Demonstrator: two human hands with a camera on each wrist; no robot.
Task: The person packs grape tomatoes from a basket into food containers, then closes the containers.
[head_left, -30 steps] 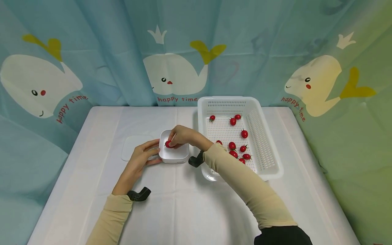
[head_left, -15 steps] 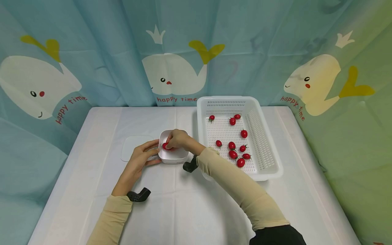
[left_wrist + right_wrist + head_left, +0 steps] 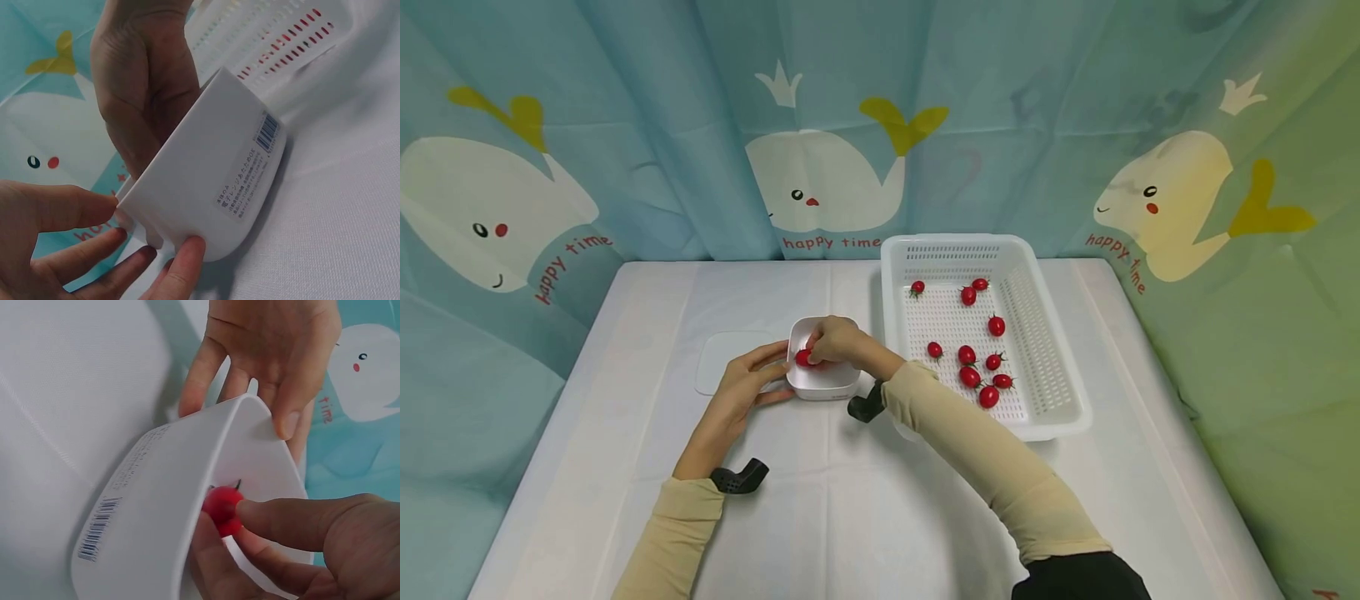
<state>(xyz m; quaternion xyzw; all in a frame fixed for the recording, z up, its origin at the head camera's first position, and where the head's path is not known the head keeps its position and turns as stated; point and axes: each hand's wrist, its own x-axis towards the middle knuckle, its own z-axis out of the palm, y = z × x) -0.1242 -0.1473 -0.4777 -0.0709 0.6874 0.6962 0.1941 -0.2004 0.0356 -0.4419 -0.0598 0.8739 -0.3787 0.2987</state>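
In the head view, a small white plastic box [image 3: 823,383] stands on the table, left of the basket. My left hand [image 3: 741,392] holds its left end; in the left wrist view the thumb and fingertips rest against the box wall [image 3: 187,169] around one corner. Inside the box my right hand [image 3: 838,342] pinches a cherry tomato [image 3: 223,503] between thumb and fingers. Directly under this tomato, the right wrist view shows another red rounded shape [image 3: 229,526], partly covered. Part of the box's inside is hidden behind my right hand.
A white slotted basket [image 3: 1063,375] stands to the right, with several cherry tomatoes [image 3: 967,356] spread over its bottom. A pale, flat, square lid [image 3: 718,354] lies left of the box, partly behind my left hand. A whale-print curtain [image 3: 700,167] hangs behind the table.
My right hand has lowered slightly into the box and toward its left side, carrying the tomato. My left hand stays on the box.
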